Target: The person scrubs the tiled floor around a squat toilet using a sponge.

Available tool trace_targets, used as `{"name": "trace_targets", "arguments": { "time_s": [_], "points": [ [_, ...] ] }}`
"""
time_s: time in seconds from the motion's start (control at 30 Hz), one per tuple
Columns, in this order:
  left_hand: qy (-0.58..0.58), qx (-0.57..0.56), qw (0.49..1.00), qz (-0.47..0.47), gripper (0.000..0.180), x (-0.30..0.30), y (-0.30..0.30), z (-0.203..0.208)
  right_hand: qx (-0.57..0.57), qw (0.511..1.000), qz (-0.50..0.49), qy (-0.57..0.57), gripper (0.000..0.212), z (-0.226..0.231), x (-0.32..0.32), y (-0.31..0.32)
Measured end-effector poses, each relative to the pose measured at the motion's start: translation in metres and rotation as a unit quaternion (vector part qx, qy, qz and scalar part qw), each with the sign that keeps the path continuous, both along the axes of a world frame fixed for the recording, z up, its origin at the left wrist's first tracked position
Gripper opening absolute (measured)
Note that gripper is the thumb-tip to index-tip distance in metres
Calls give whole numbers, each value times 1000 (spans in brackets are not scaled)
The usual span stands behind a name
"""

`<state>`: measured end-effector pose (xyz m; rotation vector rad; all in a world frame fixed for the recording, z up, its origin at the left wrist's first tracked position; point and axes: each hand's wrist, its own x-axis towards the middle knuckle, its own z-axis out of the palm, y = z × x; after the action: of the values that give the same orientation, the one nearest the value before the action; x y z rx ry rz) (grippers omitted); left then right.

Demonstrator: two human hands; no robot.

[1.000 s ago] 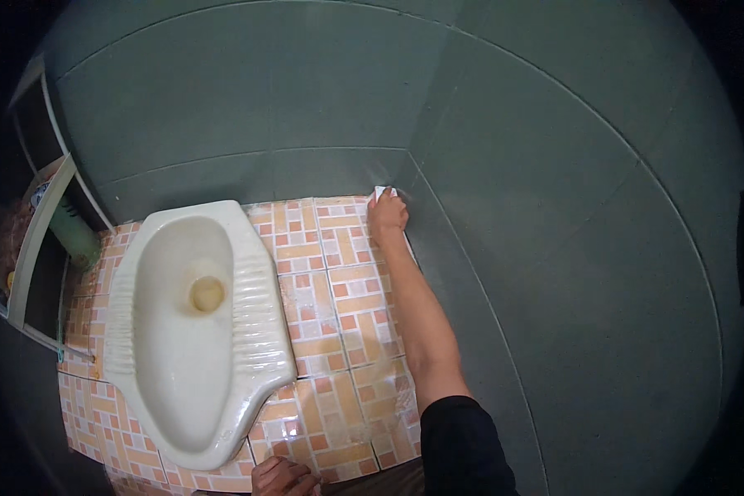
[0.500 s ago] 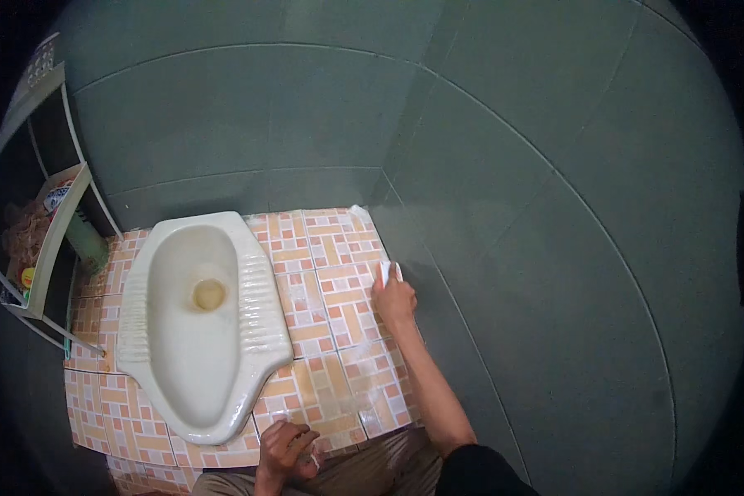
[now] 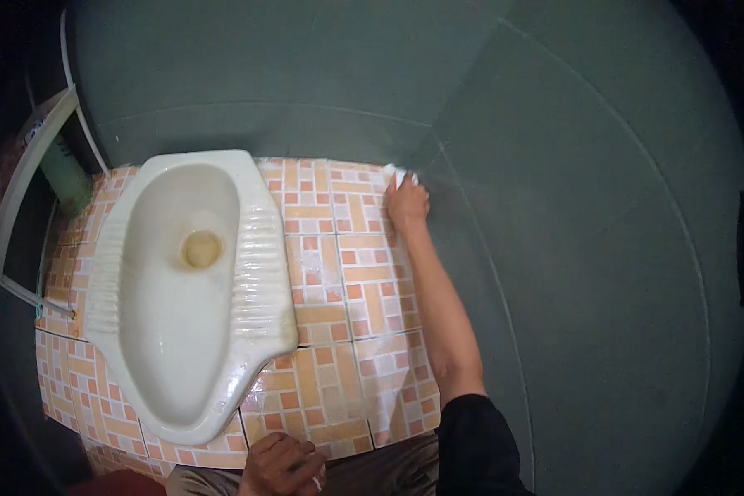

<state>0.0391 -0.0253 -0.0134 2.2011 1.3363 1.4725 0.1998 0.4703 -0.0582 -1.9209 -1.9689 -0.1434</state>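
Note:
My right hand (image 3: 407, 204) is stretched out to the far right corner of the tiled floor (image 3: 318, 322), where the floor meets the dark walls. Its fingers are closed over a small white object (image 3: 400, 175), pressed down at the corner; its kind is mostly hidden by the hand. White stuff like foam lies by it. My left hand (image 3: 281, 465) is curled in front of my lap at the lower edge, with a bit of something whitish showing beneath its fingers. To the left, a white squat toilet (image 3: 264, 322) is set in the raised floor, with brownish water in its drain.
A pale rack (image 3: 37, 157) with shelves stands at the left wall, one leg on the floor near the toilet. Behind it is a green cylindrical container (image 3: 66, 178). Dark grey-green walls (image 3: 570, 248) close in the far side and right. The floor tiles look wet.
My right hand has slid forward along the right wall's foot into the far corner, carrying the white object. My left hand stays low before my lap. The view has moved in closer.

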Motion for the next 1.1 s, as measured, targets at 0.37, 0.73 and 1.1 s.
{"name": "trace_targets", "arguments": {
  "time_s": [0.37,0.73,1.1],
  "points": [
    [57,-5,998,6,27,-12,-7,-4,-32,997,9,71,64,6,-12,14],
    [12,-2,1000,24,29,-12,-6,-11,-87,996,-26,14,61,36,75,-252],
    [51,-65,997,-8,26,-13,-8,-8,-10,1000,-3,-26,59,10,8,-60]
  ]
}}
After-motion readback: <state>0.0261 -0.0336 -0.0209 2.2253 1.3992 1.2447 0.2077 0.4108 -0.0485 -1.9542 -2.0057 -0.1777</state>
